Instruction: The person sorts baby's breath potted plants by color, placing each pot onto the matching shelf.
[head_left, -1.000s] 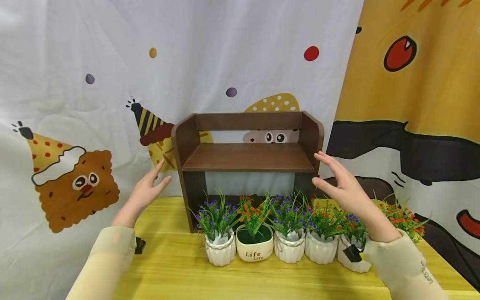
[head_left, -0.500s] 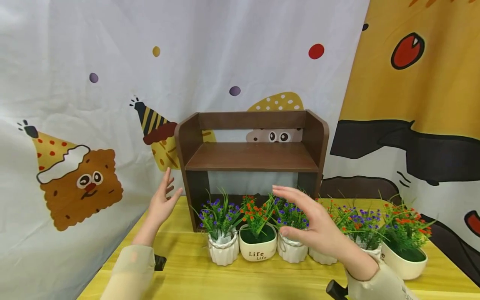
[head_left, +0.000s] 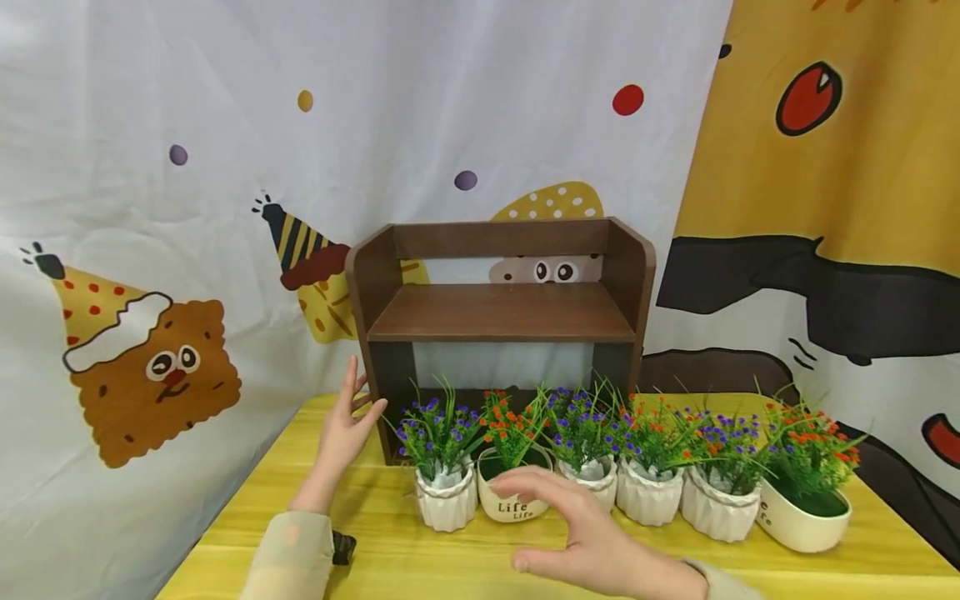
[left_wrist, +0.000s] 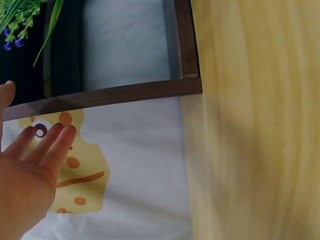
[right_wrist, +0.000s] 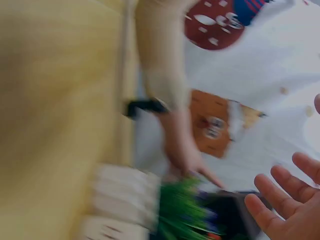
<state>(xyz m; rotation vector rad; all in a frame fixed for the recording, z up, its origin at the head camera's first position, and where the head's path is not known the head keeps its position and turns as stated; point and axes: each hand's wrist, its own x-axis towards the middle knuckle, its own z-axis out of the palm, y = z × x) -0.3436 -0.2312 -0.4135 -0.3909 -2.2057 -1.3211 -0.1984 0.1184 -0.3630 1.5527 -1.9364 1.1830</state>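
My left hand [head_left: 347, 433] is raised, fingers extended, beside the left panel of a brown wooden two-tier shelf [head_left: 502, 315]. Nearest to it on the right is a ribbed white pot of purple flowers [head_left: 446, 505]. My right hand [head_left: 581, 533] hovers in front of the row of potted plants, its thumb and fingers spread apart with nothing between them. It partly covers a cream pot lettered "Life" [head_left: 491, 498] with orange flowers. In the left wrist view, my left fingers [left_wrist: 50, 150] lie near the shelf's side edge.
Several potted artificial plants stand in a row along the shelf's front, ending at an oval cream pot [head_left: 813, 529] on the right. All rest on a yellow wood-grain table [head_left: 420, 575]. Behind hangs a white cloth [head_left: 450, 100] printed with cartoon food.
My right hand has swung from beside the shelf's right side down and left to the front of the pots. My left hand has moved right and lower, closer to the shelf's left side.
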